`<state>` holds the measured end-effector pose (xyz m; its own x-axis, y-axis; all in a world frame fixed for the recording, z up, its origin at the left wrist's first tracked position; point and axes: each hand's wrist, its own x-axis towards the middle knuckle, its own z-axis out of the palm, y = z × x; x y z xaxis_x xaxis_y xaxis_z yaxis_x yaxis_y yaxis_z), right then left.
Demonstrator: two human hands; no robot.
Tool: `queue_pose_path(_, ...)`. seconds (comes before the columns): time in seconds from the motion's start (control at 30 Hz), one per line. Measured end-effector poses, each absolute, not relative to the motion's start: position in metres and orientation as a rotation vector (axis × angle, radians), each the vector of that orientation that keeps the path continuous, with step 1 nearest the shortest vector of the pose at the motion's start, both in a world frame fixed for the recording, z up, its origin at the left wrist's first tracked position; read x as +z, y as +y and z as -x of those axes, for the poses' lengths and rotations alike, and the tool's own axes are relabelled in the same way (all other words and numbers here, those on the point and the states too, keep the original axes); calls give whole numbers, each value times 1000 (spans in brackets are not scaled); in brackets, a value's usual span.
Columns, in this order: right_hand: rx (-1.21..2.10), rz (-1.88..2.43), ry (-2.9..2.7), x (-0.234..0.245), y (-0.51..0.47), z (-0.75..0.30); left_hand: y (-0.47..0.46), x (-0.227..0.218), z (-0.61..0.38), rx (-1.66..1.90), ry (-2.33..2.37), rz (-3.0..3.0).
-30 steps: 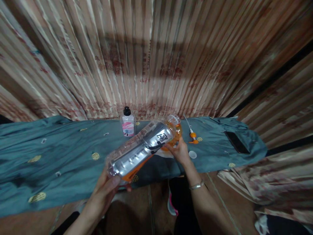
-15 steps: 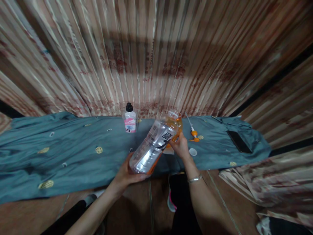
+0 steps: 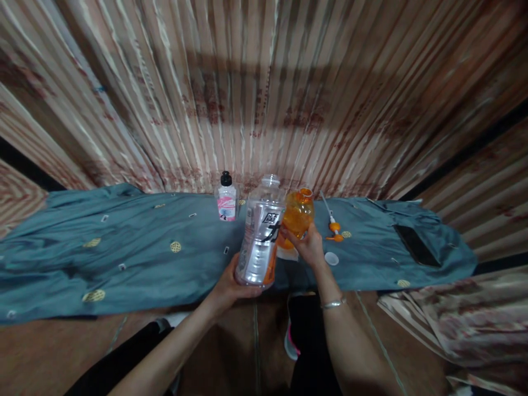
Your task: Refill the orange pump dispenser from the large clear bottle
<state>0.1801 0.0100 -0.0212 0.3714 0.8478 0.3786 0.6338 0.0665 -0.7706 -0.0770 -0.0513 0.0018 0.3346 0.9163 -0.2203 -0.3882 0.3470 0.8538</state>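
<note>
My left hand (image 3: 235, 283) is wrapped round the base of a large clear drink bottle (image 3: 260, 242) with a silver label. The bottle stands nearly upright in it, its uncapped mouth at the top. Close on its right, my right hand (image 3: 308, 246) grips an orange see-through pump bottle (image 3: 297, 215), whose neck is open. The lower part of the orange bottle is partly hidden behind the drink bottle and my fingers. An orange pump head (image 3: 335, 228) with a long tube lies to the right of my right hand, and a small white cap (image 3: 331, 258) sits nearer to me.
A small bottle (image 3: 226, 203) with a black top and pink label stands at the back, left of the drink bottle. A dark phone (image 3: 416, 245) lies at the right on the blue-green cloth (image 3: 140, 258). Behind the cloth hangs a striped curtain (image 3: 231, 110).
The drink bottle has swung from tilted over the orange bottle's mouth to nearly upright, its mouth now apart from it. The view has shifted slightly.
</note>
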Motion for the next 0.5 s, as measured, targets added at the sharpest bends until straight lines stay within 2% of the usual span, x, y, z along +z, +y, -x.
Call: queue_pose_path(0.5, 293, 1655, -1327, -19, 9, -179, -42, 41, 119, 1138, 946, -690)
